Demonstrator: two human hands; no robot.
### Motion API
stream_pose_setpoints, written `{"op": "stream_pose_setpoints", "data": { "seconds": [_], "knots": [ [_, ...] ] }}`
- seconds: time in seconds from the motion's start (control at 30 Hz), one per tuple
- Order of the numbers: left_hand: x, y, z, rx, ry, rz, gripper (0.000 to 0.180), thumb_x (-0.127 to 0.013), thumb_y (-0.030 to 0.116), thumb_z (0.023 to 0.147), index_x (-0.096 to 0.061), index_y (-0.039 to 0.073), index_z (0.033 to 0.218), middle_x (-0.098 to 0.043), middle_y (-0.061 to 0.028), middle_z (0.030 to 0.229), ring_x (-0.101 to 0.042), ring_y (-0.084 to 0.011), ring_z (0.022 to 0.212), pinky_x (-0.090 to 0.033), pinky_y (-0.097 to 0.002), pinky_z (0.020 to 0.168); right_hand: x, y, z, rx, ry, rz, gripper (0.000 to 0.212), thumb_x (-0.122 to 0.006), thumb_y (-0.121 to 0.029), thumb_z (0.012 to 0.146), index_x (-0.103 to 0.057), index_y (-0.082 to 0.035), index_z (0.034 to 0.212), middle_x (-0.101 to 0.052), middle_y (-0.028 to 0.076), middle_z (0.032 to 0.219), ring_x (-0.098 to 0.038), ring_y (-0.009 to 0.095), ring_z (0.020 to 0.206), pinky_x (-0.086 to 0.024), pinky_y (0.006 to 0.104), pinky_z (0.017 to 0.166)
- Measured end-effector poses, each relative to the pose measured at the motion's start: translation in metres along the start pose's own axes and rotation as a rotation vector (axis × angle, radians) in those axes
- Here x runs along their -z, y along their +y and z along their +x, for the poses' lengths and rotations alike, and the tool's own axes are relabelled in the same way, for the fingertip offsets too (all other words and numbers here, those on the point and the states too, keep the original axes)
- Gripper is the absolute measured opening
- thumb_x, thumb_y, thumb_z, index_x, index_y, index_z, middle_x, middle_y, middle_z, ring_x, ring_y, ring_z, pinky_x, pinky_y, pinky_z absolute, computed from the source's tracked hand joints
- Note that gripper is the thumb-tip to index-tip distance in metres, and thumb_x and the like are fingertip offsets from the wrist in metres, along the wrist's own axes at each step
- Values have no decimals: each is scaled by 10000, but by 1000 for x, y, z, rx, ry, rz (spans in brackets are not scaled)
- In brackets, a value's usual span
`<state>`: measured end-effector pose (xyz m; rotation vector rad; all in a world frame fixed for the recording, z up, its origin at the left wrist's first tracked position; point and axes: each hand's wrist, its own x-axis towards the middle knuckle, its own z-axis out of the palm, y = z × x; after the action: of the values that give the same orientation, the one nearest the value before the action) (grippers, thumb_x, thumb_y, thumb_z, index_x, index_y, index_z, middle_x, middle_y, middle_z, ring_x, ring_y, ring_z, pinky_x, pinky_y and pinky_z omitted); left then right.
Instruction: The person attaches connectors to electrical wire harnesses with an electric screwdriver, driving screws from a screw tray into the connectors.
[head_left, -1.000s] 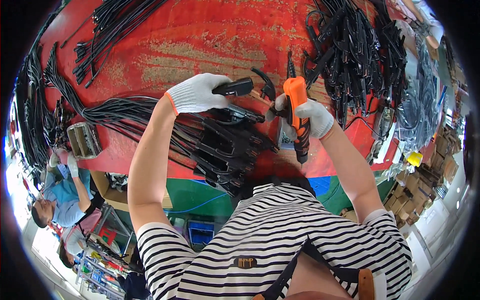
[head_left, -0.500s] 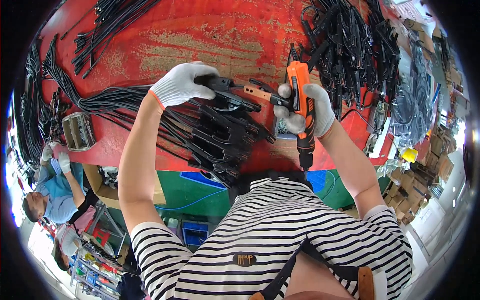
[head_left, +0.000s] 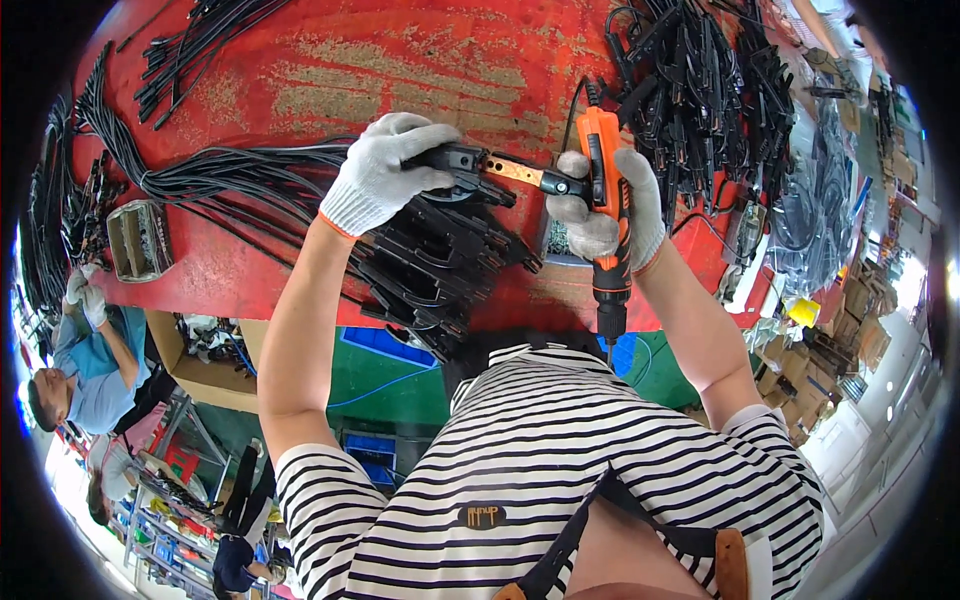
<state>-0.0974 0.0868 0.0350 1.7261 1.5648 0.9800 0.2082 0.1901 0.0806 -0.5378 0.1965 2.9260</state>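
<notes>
My left hand [head_left: 375, 178], in a white knit glove, is closed around a dark block-shaped plastic part [head_left: 458, 159]. My right hand [head_left: 645, 205], also gloved, wraps around an orange and black electric screwdriver [head_left: 600, 150], its bit pointing down toward my body. The fingertips of that hand also pinch a black end piece [head_left: 563, 184] with a flat copper-coloured strip [head_left: 515, 171]. The strip's far end meets the plastic part at my left hand; whether it sits inside cannot be told. Below my left hand lies a heap of black plastic parts [head_left: 440, 260] with cables.
Bundled black cables [head_left: 250, 165] run left over the red table [head_left: 400, 75]. A small box of metal pieces [head_left: 140, 240] stands at the left edge. More black cabled parts [head_left: 690, 100] pile up at the far right. A co-worker [head_left: 95, 370] sits at the left.
My left hand has moved right with the plastic part, closing the gap to the copper-coloured strip. My right hand stays nearly in place with the screwdriver.
</notes>
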Motion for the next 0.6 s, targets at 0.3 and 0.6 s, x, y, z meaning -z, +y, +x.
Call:
{"op": "stream_pose_setpoints", "data": {
  "seconds": [0.3,0.6],
  "knots": [
    [-17,30,-1,-112,9,21,507,-880,177,679,-743,120,1164,-726,-114,1026,-690,-339,962,-539,-435,882,-6,13,-5,-23,28,-102,445,-681,-514,908,-666,-134,1137,-669,235,980,-620,194,555,-551,316,514],
    [-41,106,-17,117,291,537,550,-877,204,677,-755,273,1209,-611,-76,878,-617,-293,826,-509,-460,774,-10,20,-5,-21,11,-70,438,-673,-473,919,-672,-113,1168,-683,269,1024,-644,220,579,-553,317,555]
  ]
}}
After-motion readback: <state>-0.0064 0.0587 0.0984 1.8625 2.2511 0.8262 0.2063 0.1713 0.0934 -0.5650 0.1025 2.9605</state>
